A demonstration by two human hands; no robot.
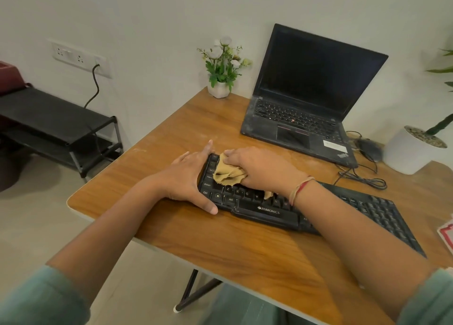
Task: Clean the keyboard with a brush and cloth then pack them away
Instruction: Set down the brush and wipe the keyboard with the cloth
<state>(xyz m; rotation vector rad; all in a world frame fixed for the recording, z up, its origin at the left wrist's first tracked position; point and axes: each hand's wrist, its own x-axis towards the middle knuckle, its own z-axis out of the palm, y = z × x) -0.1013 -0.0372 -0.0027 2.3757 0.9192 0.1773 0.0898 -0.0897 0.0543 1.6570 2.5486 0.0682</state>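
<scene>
The flat, open left hand [186,177] stops the keyboard [267,213] sliding while the right hand [259,170], just beside it, grips the bunched cloth [225,175] and rubs.

Black keyboard [266,213], tan, perhaps mustard, cloth [226,175]

**One head-worn view, forward and down**

A single wide-angle camera rides on the person's head, facing forward and tilted down over the wooden table [245,251] from its near edge. The keyboard [264,212] lies close, at mid-frame; the laptop [318,74] and the white wall [147,18] stand farther back.
</scene>
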